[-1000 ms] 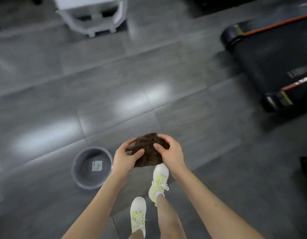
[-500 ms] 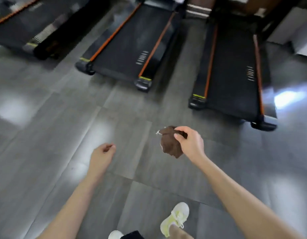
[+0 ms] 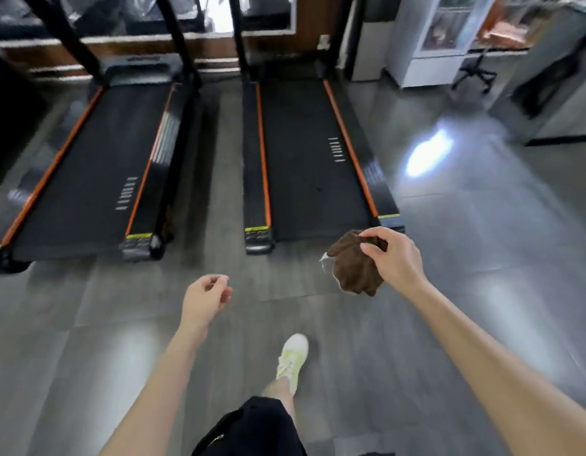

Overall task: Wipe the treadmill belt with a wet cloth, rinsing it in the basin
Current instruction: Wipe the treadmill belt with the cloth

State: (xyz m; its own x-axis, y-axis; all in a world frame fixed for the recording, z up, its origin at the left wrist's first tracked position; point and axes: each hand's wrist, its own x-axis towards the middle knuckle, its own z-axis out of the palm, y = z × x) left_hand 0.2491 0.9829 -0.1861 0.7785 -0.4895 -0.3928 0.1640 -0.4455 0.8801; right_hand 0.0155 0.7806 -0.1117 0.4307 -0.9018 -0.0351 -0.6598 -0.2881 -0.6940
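Note:
A bunched brown cloth [image 3: 355, 269] hangs from my right hand [image 3: 392, 258], which grips it from above, just in front of the rear end of the right treadmill. That treadmill's black belt [image 3: 304, 159] runs away from me between orange side stripes. My left hand [image 3: 204, 299] is lower and to the left, over the grey floor, fingers loosely curled and holding nothing. The basin is out of view.
A second treadmill [image 3: 87, 179] lies to the left, with a floor gap between the two. Black uprights rise at the far end by a window wall. A white cabinet [image 3: 439, 37] and a chair base [image 3: 475, 70] stand at the back right. My shoe [image 3: 293, 360] steps forward.
My left hand let go of the cloth, which now hangs from the right hand alone. The view swung from the basin to the treadmills, and they have come closer.

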